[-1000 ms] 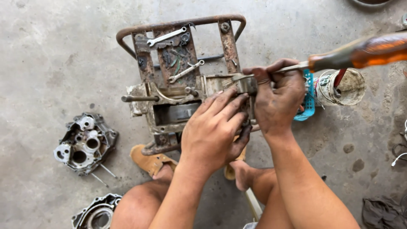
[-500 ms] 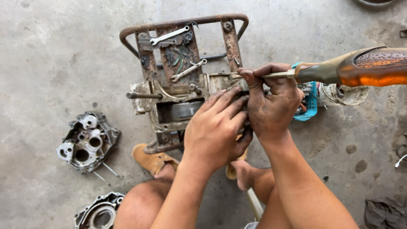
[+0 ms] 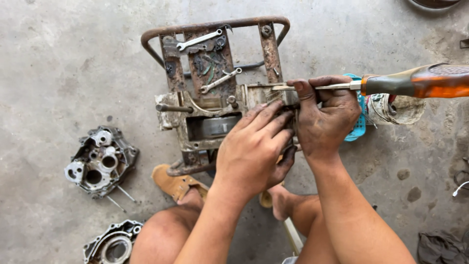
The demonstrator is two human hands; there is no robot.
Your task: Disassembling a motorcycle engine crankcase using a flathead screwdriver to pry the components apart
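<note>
A dirty engine block (image 3: 210, 124) rests on a rusty metal frame (image 3: 215, 29) on the concrete floor. My left hand (image 3: 254, 146) lies flat over the block's right end, fingers spread against it. My right hand (image 3: 325, 115) grips the steel shaft of a screwdriver with an orange handle (image 3: 420, 82); the shaft points left, its tip on the top right edge of the block. What lies under my hands is hidden.
Two wrenches (image 3: 200, 40) (image 3: 221, 80) lie on the frame. An engine case half (image 3: 100, 161) sits on the floor at left, another case half (image 3: 112, 242) at bottom left. A blue basket (image 3: 359, 127) and a dirty tub (image 3: 395, 108) stand right. My feet (image 3: 176, 186) are below the frame.
The screwdriver handle has dropped lower and more level, and its tip has pushed further left along the block's top edge. My left hand stays pressed on the block.
</note>
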